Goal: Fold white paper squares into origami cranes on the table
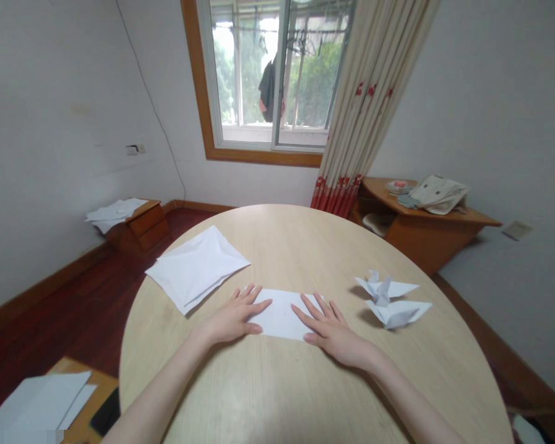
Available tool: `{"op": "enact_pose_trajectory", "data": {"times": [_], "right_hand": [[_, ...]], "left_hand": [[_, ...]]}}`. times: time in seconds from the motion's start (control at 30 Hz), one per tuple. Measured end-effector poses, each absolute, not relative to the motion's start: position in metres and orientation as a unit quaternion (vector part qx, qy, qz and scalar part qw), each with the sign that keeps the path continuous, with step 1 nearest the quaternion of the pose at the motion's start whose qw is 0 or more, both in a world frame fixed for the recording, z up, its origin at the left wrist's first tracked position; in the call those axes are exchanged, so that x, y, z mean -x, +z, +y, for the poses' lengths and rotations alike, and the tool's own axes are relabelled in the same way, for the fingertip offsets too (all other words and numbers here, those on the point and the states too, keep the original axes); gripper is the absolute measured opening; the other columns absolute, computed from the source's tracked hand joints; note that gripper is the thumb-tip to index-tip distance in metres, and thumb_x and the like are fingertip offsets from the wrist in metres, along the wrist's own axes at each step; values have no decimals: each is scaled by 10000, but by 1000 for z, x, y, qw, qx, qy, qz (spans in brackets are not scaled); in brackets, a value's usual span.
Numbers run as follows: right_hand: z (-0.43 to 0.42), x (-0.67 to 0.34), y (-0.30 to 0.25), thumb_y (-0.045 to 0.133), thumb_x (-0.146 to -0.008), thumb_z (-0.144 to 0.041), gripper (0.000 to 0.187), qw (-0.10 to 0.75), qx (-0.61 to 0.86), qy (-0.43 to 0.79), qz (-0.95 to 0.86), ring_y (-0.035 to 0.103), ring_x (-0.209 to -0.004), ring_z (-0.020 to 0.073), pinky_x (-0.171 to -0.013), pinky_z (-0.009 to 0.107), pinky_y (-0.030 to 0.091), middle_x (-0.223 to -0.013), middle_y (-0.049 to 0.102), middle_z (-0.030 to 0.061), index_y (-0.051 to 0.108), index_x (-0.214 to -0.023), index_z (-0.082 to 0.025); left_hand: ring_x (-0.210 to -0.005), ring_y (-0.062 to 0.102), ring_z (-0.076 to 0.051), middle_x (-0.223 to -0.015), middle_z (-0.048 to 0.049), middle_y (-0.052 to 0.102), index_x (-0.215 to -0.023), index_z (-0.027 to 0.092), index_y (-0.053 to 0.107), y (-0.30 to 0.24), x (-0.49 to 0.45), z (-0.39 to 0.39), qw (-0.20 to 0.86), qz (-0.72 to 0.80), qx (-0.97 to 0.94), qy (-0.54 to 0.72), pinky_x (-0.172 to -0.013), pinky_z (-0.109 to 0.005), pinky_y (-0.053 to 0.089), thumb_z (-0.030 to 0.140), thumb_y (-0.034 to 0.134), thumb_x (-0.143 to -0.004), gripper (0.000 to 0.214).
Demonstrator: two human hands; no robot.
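- Under both hands on round wood-grain counter [277, 394]: one rectangular white paper sheet [281, 314], lying flat.
- Left hand [231, 317]: fingers released, spread over sheet's left end.
- Right hand [335, 333]: fingers likewise released, spread over its right end.
- To the right: two white origami cranes [400, 314], one behind the other.
- To the left: one paper stack [198, 265], sheets not countable.

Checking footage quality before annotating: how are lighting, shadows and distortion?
Head view throughout: the window is brightest, partly washed out; soft shadows lie left of the paper birds; the curtain slants, apparently from wide-angle distortion; blocky pixels cover the bottom-left corner.
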State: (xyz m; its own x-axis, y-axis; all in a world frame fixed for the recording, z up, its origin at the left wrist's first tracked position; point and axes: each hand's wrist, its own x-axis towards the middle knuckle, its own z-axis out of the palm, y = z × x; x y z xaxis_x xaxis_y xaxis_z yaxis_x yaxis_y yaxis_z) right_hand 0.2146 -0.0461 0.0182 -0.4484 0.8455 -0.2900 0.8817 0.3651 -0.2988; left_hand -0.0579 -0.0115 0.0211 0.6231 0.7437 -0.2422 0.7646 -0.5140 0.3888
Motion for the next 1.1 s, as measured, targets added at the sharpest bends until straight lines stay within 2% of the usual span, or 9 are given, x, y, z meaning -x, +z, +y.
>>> {"op": "enact_pose_trajectory", "data": {"times": [0.23, 0.4, 0.6, 0.73, 0.93, 1.1], "right_hand": [[-47, -225, 25, 399, -958, -395, 608, 99, -543, -210, 807, -195, -1378, 286, -1126, 560, 11, -1556, -50, 25, 104, -1486, -329], [-44, -235, 15, 398, -962, -400, 609, 76, -526, -204, 822, -159, -1383, 294, -1124, 569, 29, -1555, -32, 43, 99, -1487, -323], [-38, -255, -2, 423, -957, -389, 611, 35, -490, -202, 847, -94, -1391, 308, -1124, 575, 83, -1559, 12, 33, 106, -1479, -358], [-36, -260, -3, 433, -957, -316, 616, 34, -472, -210, 855, -73, -1398, 297, -1127, 563, 90, -1558, 18, 22, 101, -1472, -376], [-36, -259, 8, 431, -957, -405, 606, 47, -476, -239, 845, -96, -1396, 295, -1128, 560, 53, -1560, 1, 24, 110, -1470, -370], [-37, -257, 10, 436, -953, -392, 603, 50, -482, -237, 842, -87, -1399, 286, -1135, 548, 50, -1556, 10, 24, 135, -1474, -351]], "left_hand": [[-1413, -80, -305, -1551, -100, -33, -1485, 322, 161, 21, 69, -11, 217, 433, -872, -71, -1115, -553, 34, 367, 507, -939, 648], [-1408, -75, -327, -1548, -112, -33, -1485, 326, 156, 16, 75, -10, 204, 427, -878, -68, -1107, -566, 56, 418, 468, -954, 623], [-1403, -75, -342, -1552, -75, -48, -1473, 377, 162, 10, 87, -6, 217, 418, -882, -33, -1105, -574, 73, 433, 498, -937, 635], [-1408, -44, -341, -1552, -70, -31, -1470, 373, 192, 9, 90, -5, 216, 418, -882, -36, -1114, -551, 87, 396, 509, -939, 619], [-1408, -37, -339, -1551, -78, -29, -1471, 359, 205, 8, 92, -3, 214, 412, -885, -35, -1117, -541, 97, 379, 516, -936, 619], [-1414, -18, -336, -1558, -65, -15, -1469, 367, 210, 3, 93, -2, 202, 416, -886, -34, -1117, -529, 113, 396, 511, -934, 614]]}}
